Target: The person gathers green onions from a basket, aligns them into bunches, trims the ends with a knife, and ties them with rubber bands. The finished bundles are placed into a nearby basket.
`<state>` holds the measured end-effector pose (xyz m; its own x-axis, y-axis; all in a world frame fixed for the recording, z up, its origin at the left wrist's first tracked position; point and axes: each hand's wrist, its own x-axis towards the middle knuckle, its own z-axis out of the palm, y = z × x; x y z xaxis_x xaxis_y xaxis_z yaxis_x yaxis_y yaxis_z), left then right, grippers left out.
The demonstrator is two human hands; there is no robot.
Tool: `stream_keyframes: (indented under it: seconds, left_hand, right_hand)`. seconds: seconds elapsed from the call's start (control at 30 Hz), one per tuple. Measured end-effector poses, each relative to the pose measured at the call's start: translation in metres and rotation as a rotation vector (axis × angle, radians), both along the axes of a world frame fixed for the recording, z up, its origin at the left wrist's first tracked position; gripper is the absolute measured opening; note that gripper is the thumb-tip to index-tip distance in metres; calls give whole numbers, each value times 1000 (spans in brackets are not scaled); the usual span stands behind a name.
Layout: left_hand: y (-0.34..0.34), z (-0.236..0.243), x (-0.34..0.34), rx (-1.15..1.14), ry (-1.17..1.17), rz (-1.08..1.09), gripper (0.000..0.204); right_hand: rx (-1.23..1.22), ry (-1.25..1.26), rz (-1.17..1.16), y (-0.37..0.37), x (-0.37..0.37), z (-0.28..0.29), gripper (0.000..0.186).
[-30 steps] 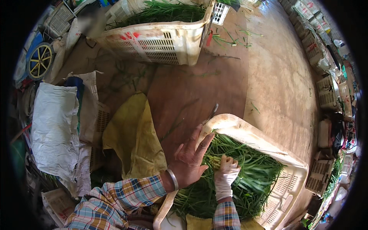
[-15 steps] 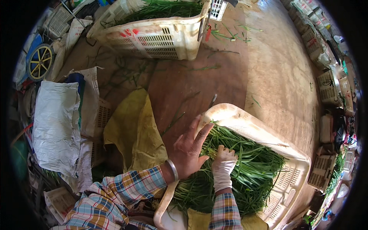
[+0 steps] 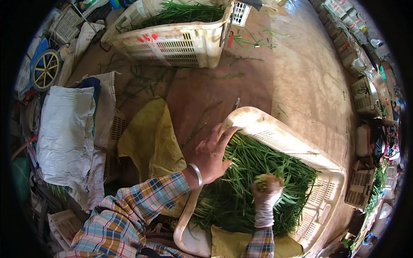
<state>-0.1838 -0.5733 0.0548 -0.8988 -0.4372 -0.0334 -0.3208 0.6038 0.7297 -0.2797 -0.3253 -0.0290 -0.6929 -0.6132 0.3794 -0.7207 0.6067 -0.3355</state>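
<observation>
A pale plastic crate (image 3: 320, 215) stands before me, tilted in view and heaped with long, narrow green leaves like garlic chives (image 3: 279, 157). My left hand (image 3: 211, 155), bare with a silver bangle at the wrist, rests on the crate's left edge. Its fingers are apart, and its thumb points over the greens. Over the middle of the heap, my right hand (image 3: 270, 191) wears a whitish glove and is closed. Pale green stalk ends of a bunch of garlic chives (image 3: 260, 182) show at its fist; some blur hides the fingertips.
Another crate of greens (image 3: 172, 47) stands at the far side. Loose stalks lie scattered on the brown floor (image 3: 202, 94). A yellow sack (image 3: 150, 129) lies left of the near crate, with a folded white sack (image 3: 64, 142) beyond it. Stacked crates (image 3: 361, 187) line the right.
My right hand has moved right and a little nearer me, turning so that stalk ends show at its fist. My left hand stays at the crate's edge. The view has shifted slightly.
</observation>
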Motion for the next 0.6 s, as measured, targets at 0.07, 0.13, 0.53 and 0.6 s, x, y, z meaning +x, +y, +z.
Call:
stream_keyframes:
  seconds: [0.07, 0.13, 0.53, 0.6]
  left_hand:
    - [2, 2, 0, 33, -53, 9, 91]
    - [3, -6, 1, 33, -36, 23, 90]
    - [69, 51, 34, 10, 429, 0, 70]
    - [138, 102, 90, 594, 554, -663, 57]
  right_hand:
    - [-364, -133, -115, 23, -11, 20, 37]
    - [-666, -557, -316, 51, -17, 69, 39]
    - [-1655, -139, -462, 212, 171, 257, 26]
    - [-1662, -231, -315, 263, 212, 244, 26]
